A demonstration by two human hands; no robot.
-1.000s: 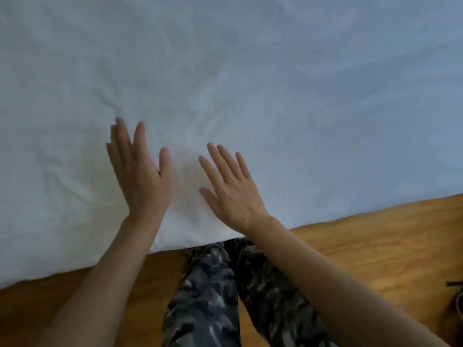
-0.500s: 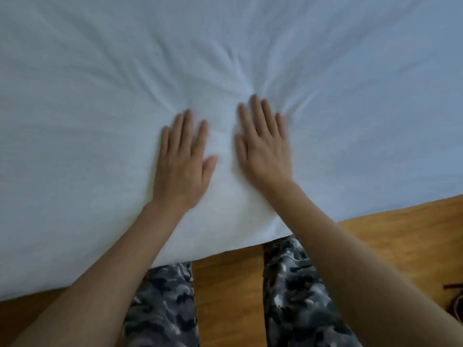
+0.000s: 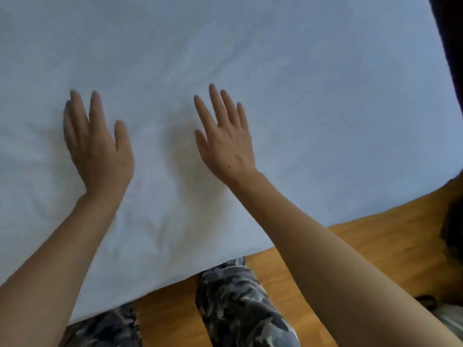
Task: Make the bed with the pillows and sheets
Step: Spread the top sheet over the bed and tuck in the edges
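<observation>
A white sheet (image 3: pixel 288 83) covers the bed and fills most of the view, with faint creases near its front edge. My left hand (image 3: pixel 97 144) lies flat on the sheet at the left, fingers straight and together. My right hand (image 3: pixel 225 136) is flat over the sheet a hand's width to the right, fingers straight and slightly spread. Neither hand holds anything. No pillows are in view.
The bed's front edge runs diagonally above a wooden floor (image 3: pixel 363 241). My legs in camouflage trousers (image 3: pixel 238 304) stand against the bed. Dark objects (image 3: pixel 453 234) sit at the right edge of the floor, and a dark strip (image 3: pixel 451 33) borders the bed's right side.
Both hands have pulled back toward me and spread apart sideways across the sheet. The radiating creases that lay under them half a second ago are smoothed out.
</observation>
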